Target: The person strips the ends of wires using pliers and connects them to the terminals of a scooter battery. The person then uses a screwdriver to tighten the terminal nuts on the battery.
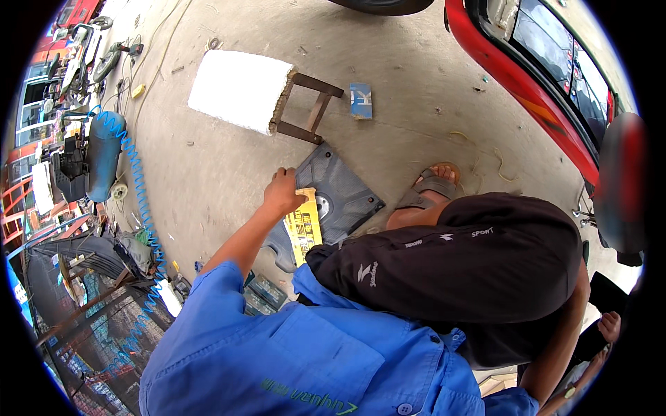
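Note:
My left hand (282, 192) reaches forward with its fingers curled and its thumb over the upper edge of a yellow carton (304, 225) with dark print. The carton lies slanted across a dark grey square plastic base (352, 189), which has holes near its corners and a round metal disc (322, 206) at its middle. My black-trousered leg hides the base's near side. On the right my bare forearm (565, 333) passes behind the raised knee, so my right hand is out of sight.
Beyond the base stands a wooden stool (319, 111) with a white padded top (239, 90). A blue box (361, 101) lies beside it. A red vehicle (534, 97) is at right. A coiled blue hose (142, 197) and an air tank (105, 156) are at left. Another person's hand (610, 326) shows far right.

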Action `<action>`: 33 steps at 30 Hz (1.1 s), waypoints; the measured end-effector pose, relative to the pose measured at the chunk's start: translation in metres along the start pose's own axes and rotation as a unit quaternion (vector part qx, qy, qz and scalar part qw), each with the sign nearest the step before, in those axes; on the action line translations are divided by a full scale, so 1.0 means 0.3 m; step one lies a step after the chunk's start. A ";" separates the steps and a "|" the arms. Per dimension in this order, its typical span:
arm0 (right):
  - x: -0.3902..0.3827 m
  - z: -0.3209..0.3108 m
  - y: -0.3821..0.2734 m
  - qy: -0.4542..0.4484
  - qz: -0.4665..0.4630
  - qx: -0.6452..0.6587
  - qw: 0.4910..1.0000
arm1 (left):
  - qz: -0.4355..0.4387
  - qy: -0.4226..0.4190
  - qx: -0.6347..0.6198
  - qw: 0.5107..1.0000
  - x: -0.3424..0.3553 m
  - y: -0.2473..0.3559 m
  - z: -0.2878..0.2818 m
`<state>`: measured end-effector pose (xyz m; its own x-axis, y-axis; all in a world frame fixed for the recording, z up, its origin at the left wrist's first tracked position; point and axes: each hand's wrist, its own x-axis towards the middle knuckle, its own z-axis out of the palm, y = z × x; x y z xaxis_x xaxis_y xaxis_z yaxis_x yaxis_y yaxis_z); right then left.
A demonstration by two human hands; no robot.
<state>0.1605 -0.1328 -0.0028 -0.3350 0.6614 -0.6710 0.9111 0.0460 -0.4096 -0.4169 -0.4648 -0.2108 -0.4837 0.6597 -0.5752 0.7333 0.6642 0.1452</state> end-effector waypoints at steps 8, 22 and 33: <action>0.072 -0.025 0.103 0.000 -0.004 0.043 0.999 | -0.303 -0.166 -0.183 0.920 -0.236 -0.172 0.345; 0.185 -0.052 0.171 0.000 -0.025 0.102 0.994 | -0.257 0.041 -0.442 0.858 -0.250 -0.345 0.577; 0.228 -0.058 0.210 -0.007 -0.025 0.127 0.992 | -0.224 0.041 -0.740 0.634 -0.197 -0.346 0.287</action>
<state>0.1992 -0.0717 -0.0637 -0.3827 0.6527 -0.6539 0.8039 -0.1135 -0.5838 -0.4234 -0.6031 -0.2612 -0.5529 0.2651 -0.7899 -0.7062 0.3540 0.6131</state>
